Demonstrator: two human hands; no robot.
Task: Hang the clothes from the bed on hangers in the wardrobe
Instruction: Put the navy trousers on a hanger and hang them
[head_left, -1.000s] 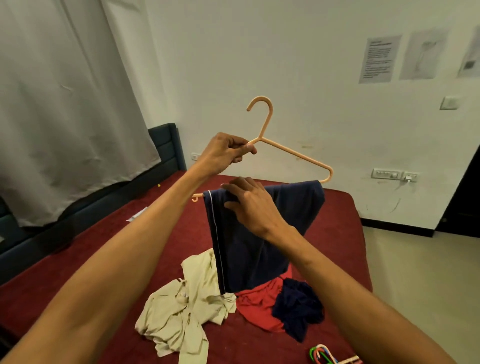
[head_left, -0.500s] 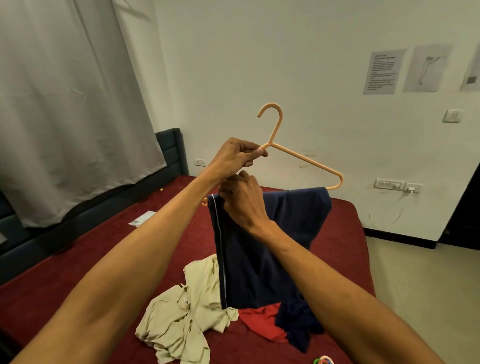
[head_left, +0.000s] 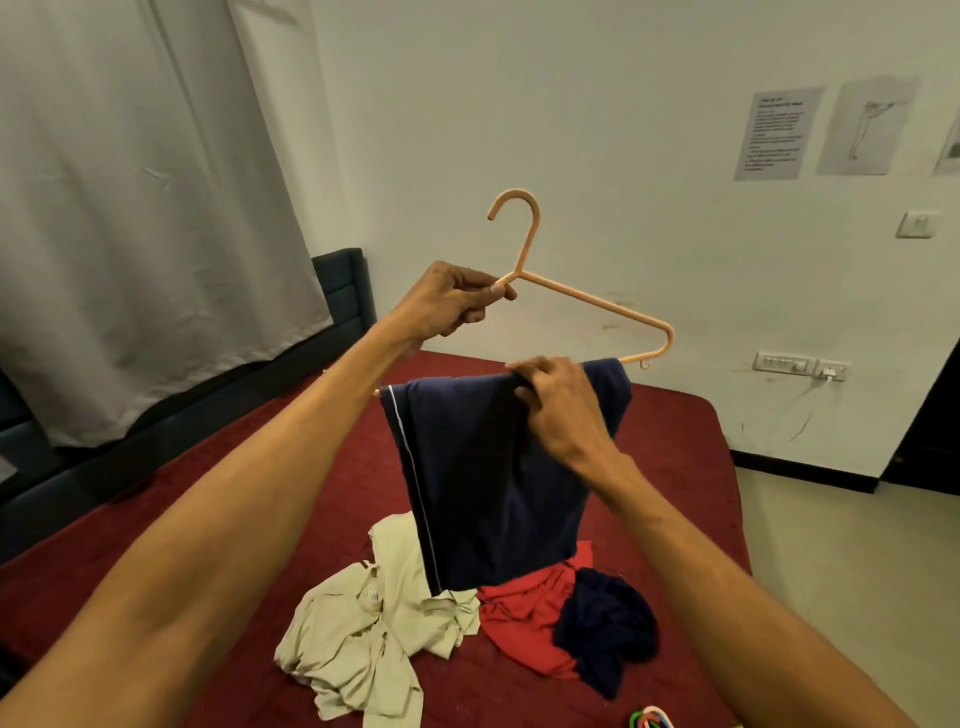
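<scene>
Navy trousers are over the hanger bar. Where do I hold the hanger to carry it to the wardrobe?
Grip the peach hanger at its neck, where the hook stem meets the arms, coming from the left as the left hand does now. That leaves the hook free for a rail and sits above the navy trousers draped over the bar, so it should hang level.
</scene>
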